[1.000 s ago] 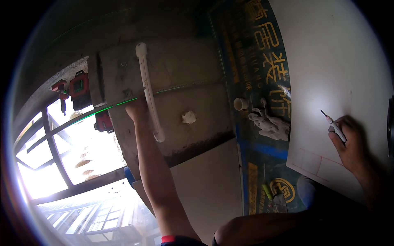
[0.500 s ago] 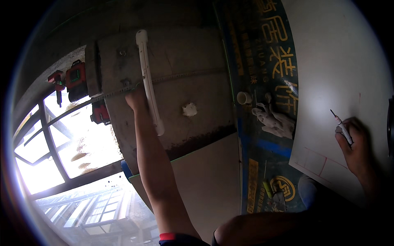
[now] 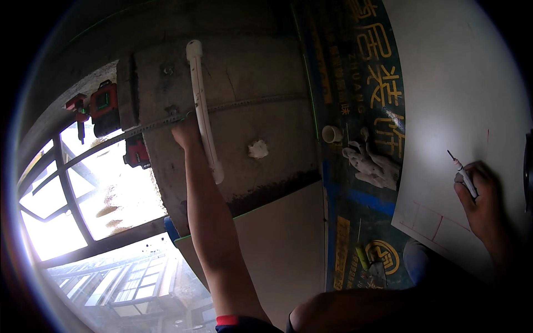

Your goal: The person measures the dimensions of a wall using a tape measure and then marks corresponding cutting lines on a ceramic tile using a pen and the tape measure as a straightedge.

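My left arm reaches up to a bare grey wall (image 3: 266, 122), where my left hand (image 3: 186, 132) is closed beside a long white tube with capped ends (image 3: 202, 111). A narrow marked strip (image 3: 161, 122) crosses the wall and meets my fingertips. Whether the fingers pinch it is too dark to tell. At the right, my right hand (image 3: 482, 194) is wrapped round a white pen (image 3: 467, 180) with a dark thin tip pointing up and left. That hand rests by a large white board (image 3: 438, 100) bearing red drawn lines (image 3: 437, 226).
Red-and-black laser levels (image 3: 104, 108) stand by the bright window (image 3: 89, 194) at left. A dark green printed sheet (image 3: 355, 200) carries a white cup (image 3: 332, 134), crumpled pale gloves (image 3: 373, 166), a green-handled tool (image 3: 362, 257). A white patch (image 3: 257, 149) marks the wall.
The whole view has shifted very slightly. Both hands keep nearly the same places, and the pen is still in my right hand.
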The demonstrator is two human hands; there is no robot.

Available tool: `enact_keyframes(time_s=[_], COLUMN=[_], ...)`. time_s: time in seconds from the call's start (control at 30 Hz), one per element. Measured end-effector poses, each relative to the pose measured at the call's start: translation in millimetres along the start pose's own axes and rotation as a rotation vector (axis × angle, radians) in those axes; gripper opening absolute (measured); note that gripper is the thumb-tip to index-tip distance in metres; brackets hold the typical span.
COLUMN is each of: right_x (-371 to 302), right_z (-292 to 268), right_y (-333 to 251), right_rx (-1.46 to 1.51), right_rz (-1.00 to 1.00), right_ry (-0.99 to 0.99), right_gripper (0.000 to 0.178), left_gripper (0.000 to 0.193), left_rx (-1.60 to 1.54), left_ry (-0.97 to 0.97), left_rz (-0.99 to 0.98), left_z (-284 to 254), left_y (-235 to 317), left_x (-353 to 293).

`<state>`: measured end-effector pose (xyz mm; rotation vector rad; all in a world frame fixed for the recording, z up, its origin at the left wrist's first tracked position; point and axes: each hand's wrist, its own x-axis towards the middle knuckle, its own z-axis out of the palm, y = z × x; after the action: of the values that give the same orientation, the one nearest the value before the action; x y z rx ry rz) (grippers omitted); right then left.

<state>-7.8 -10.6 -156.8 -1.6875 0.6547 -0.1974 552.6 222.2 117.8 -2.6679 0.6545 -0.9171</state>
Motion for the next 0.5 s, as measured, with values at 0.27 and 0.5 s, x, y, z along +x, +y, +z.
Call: enact_keyframes(time_s=[0.27, 0.5], right_x=[-0.2, 1.0], right_z=[-1.7, -0.6], right_y=[0.4, 0.3], right_rx=[-0.019, -0.013], right_rz=[-0.002, 0.021], right_ry=[-0.011, -0.009], right_gripper=[0.010, 0.011], left_gripper=[0.054, 0.055], left_rx=[0.027, 0.054], left_ry=[-0.043, -0.074], left_rz=[-0.045, -0.052], left_z=[-3.2, 7.1], left_y=[4.3, -17.0], left_x=[0.1, 9.6])
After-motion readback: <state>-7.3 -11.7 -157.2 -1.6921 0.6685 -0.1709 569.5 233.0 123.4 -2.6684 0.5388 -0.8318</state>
